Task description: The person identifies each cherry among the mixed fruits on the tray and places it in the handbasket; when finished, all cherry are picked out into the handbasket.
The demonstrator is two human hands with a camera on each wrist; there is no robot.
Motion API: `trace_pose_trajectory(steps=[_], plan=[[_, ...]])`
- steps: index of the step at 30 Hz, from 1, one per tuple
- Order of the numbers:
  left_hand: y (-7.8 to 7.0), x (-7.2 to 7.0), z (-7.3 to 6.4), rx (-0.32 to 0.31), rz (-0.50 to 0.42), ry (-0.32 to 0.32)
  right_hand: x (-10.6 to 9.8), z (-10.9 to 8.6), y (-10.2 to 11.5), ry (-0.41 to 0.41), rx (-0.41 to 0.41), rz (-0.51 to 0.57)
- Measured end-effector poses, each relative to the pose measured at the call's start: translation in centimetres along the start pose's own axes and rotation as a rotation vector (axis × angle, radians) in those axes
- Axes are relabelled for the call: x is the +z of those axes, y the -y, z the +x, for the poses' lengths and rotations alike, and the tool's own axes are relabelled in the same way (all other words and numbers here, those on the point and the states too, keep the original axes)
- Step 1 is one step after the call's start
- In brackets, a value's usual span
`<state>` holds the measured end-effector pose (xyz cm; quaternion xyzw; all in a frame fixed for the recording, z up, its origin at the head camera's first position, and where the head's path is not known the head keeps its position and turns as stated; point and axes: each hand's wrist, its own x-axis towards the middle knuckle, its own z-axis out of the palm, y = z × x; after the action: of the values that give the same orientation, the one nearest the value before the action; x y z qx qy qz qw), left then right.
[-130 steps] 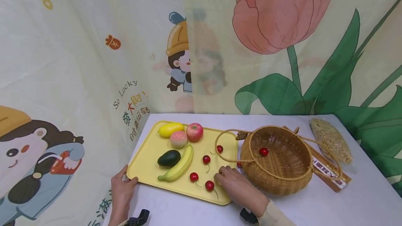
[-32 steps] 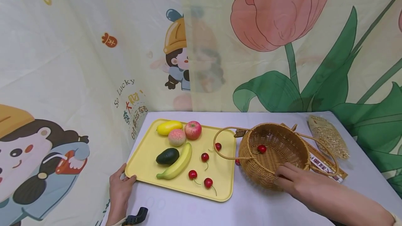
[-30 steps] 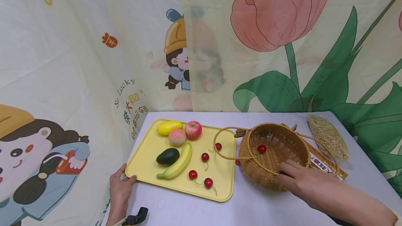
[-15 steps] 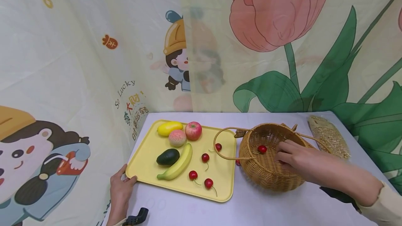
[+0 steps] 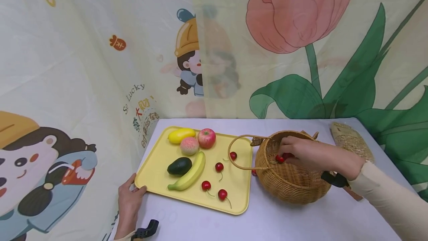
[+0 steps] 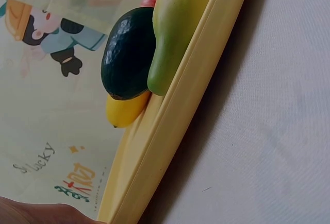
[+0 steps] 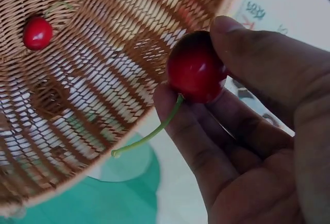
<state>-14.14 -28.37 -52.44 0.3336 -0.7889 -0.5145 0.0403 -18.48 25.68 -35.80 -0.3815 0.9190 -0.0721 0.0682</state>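
Note:
My right hand is inside the wicker basket and pinches a red cherry between thumb and fingertips; its green stem hangs free. Another cherry lies inside the basket, apart from that hand. At the near left corner of the yellow tray, my left hand grips the edge with thumb and fingers. On the tray are a banana, a dark green avocado, a peach, an apple, a yellow mango-like fruit and several cherries.
One basket handle overhangs the tray's right side. A cherry shows between tray and basket, partly hidden. Behind my right arm lie a bag of pale grains and a brown box, mostly covered. Printed curtains close off the back and left.
My right hand has gone from beside the tray to the basket's near rim, then further in and left toward the cherry lying there. The left hand stays at the tray corner.

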Motion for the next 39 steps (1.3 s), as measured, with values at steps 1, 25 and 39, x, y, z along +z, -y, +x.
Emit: trace_pose_trajectory(steps=[1, 25, 39], plan=[[0.0, 0.0, 0.0, 0.005, 0.004, -0.002, 0.2, 0.2, -0.4, 0.001, 0.004, 0.020], [-0.1, -0.2, -0.1, 0.020, 0.009, 0.014, 5.8, 6.4, -6.1, 0.166, 0.126, 0.433], [0.3, 0.0, 0.2, 0.012, 0.005, 0.013, 7.5, 8.5, -6.3, 0.243, 0.121, 0.302]])
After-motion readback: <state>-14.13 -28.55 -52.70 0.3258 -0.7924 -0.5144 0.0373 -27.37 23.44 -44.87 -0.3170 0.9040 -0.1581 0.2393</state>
